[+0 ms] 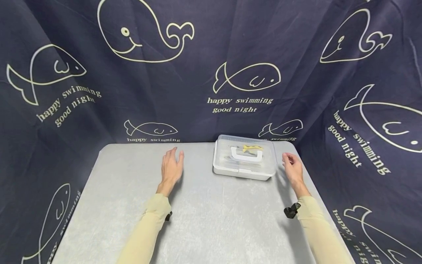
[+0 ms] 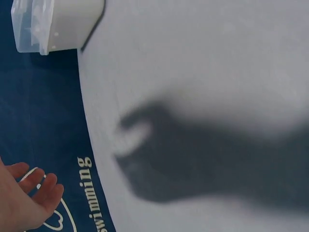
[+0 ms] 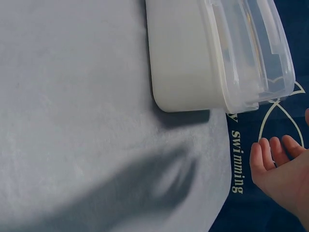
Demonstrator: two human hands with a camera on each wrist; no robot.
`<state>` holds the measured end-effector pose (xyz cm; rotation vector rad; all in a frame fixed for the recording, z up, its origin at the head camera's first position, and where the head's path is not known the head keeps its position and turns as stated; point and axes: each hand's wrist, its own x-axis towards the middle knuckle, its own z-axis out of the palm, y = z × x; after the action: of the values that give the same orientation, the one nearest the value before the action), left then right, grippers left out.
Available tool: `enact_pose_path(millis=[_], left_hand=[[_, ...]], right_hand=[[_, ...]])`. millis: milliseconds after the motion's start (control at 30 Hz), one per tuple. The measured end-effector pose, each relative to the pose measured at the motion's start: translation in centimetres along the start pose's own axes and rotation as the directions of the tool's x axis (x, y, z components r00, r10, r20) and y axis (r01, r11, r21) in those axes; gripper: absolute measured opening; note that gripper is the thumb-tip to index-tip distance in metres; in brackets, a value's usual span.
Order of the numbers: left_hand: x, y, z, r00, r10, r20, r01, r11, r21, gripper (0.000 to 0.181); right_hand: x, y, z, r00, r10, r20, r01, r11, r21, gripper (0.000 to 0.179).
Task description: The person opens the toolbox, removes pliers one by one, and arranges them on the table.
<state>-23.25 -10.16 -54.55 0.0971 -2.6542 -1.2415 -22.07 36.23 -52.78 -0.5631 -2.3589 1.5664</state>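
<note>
A white plastic box (image 1: 244, 172) with a clear lid (image 1: 224, 150) and a white carrying handle (image 1: 246, 157) sits at the back right of the table. Through the lid show a yellow item (image 1: 252, 148) and some thin metallic items. My left hand (image 1: 172, 167) hovers to the left of the box, fingers relaxed and holding nothing; its shadow falls on the table in the left wrist view. Just off the box's right side is my right hand (image 1: 292, 169), its fingers loosely bent with nothing in them. In the right wrist view, the right hand (image 3: 280, 169) appears below the box's lidded end.
The grey table (image 1: 204, 223) ends at a dark blue curtain (image 1: 197, 84) printed with fish and whales, which hangs behind and on both sides. The box stands close to the table's back edge. A small black camera (image 1: 291, 210) is worn at the right wrist.
</note>
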Motion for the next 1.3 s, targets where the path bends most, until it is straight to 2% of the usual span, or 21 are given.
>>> enact_pose_path(millis=[333, 567, 800, 1067, 1300], left_hand=[[0.3, 1.7, 2.4, 0.999, -0.046, -0.006, 0.045, 0.993, -0.111, 0.054], [0.6, 2.8, 3.8, 0.998, -0.066, -0.006, 0.063, 0.979, -0.194, 0.051], [0.8, 3.6, 5.3, 0.997, -0.08, 0.008, 0.079, 0.955, -0.286, 0.045], [1.1, 4.9, 6.7, 0.993, -0.112, 0.037, 0.118, 0.913, -0.39, 0.034], [1.4, 5.7, 7.6, 0.983, -0.15, 0.105, 0.18, 0.896, -0.407, 0.044]], right_hand=[[0.5, 0.2, 0.7, 0.996, 0.072, 0.051, -0.076, 0.993, 0.091, 0.056], [0.5, 0.2, 1.0, 0.992, 0.084, 0.096, -0.095, 0.988, 0.121, 0.059], [0.6, 0.2, 1.2, 0.983, 0.109, 0.15, -0.12, 0.991, 0.065, 0.065], [0.5, 0.4, 1.6, 0.969, 0.136, 0.206, -0.145, 0.989, 0.031, 0.071], [0.5, 0.4, 1.8, 0.963, 0.149, 0.224, -0.161, 0.986, 0.037, 0.072]])
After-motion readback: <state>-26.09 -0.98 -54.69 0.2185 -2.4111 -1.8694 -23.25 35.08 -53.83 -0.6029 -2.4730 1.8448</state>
